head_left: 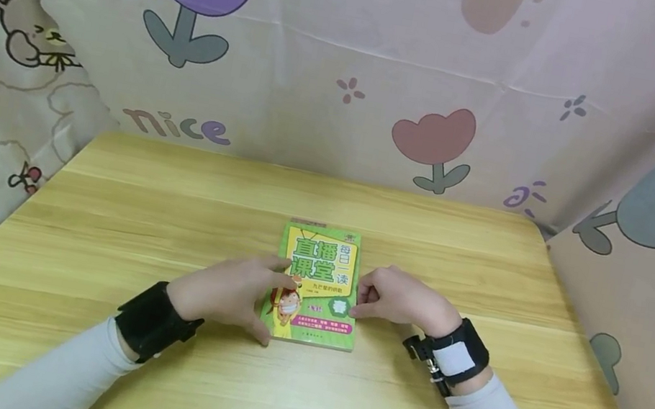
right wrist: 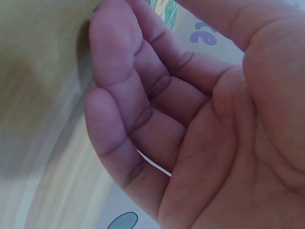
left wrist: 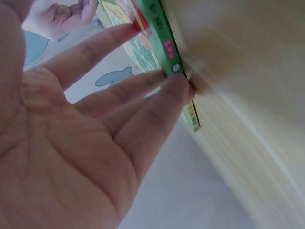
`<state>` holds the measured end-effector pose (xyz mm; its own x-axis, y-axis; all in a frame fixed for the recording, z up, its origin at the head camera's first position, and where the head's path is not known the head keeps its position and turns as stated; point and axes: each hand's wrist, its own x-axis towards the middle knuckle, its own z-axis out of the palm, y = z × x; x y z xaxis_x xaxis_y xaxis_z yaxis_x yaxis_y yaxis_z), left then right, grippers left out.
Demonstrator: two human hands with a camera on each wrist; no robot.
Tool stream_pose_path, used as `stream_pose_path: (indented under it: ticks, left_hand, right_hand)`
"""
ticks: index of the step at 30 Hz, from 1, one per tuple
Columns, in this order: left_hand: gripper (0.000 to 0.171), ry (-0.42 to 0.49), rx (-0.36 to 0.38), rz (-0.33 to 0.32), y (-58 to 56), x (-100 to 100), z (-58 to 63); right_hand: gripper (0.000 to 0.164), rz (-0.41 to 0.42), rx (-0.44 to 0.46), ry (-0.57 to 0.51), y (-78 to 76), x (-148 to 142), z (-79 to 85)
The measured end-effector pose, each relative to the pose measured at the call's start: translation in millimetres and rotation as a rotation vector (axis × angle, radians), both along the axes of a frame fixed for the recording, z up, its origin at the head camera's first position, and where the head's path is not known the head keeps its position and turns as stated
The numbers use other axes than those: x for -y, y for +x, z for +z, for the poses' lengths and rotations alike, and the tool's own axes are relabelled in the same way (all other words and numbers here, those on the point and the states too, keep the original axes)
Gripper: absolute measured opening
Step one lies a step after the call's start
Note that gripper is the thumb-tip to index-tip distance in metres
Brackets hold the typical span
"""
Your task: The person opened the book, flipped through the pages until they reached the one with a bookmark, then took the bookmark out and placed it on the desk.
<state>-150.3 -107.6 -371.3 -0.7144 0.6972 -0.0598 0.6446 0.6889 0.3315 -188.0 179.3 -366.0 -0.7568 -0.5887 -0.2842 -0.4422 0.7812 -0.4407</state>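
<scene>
A green book (head_left: 317, 320) with a yellow panel, large characters and a cartoon child lies closed, front cover up, on the wooden table (head_left: 169, 206). My left hand (head_left: 233, 290) is at its left side with fingers spread, the index reaching over the cover. In the left wrist view, fingertips touch the printed spine (left wrist: 164, 36). At the opposite edge, my right hand (head_left: 405, 300) pinches the book's side with thumb and curled fingers. The right wrist view shows the other fingers (right wrist: 109, 43) bent close over the tabletop, with the contact at the edge mostly hidden.
Patterned cloth (head_left: 322, 86) with flowers and a bear hangs behind the table and along both sides. Both wrists carry a black strap (head_left: 156, 320); a small device (head_left: 428, 361) is attached at the right one.
</scene>
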Motion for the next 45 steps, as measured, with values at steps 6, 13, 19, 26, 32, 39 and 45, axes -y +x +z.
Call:
stream_pose_path:
  ticks: [6, 13, 19, 26, 32, 39, 45]
  left_hand:
    - [0.085, 0.004, -0.024, -0.006, 3.3, -0.5, -2.2]
    - [0.088, 0.016, -0.045, -0.011, 2.8, -2.1, -3.3]
    - [0.091, 0.008, -0.057, -0.004, 1.3, -2.6, -4.4]
    - [0.09, 0.013, -0.059, -0.005, -0.5, -3.6, -6.0]
    - [0.088, 0.014, -0.079, -0.017, 0.1, -5.0, -6.0]
    - [0.063, 0.046, -0.213, -0.017, 1.3, -10.0, -4.1]
    - [0.043, 0.141, -0.262, 0.046, 4.0, -27.0, 3.9]
  right_hand:
    - [0.018, 0.015, -0.01, -0.036, -0.7, -0.8, -3.1]
    - [0.017, -0.002, -0.034, -0.063, -4.8, -4.1, -2.9]
    - [0.017, 0.006, -0.045, -0.07, -8.1, -5.7, 0.4]
    - [0.017, -0.006, -0.037, -0.059, -10.8, -7.8, -0.5]
    - [0.017, 0.001, -0.017, -0.075, -11.6, -10.3, -1.2]
    - [0.018, 0.016, 0.005, -0.111, -12.3, -12.3, 2.4]
    - [0.019, 0.034, 0.001, -0.141, -13.4, -13.5, 5.5]
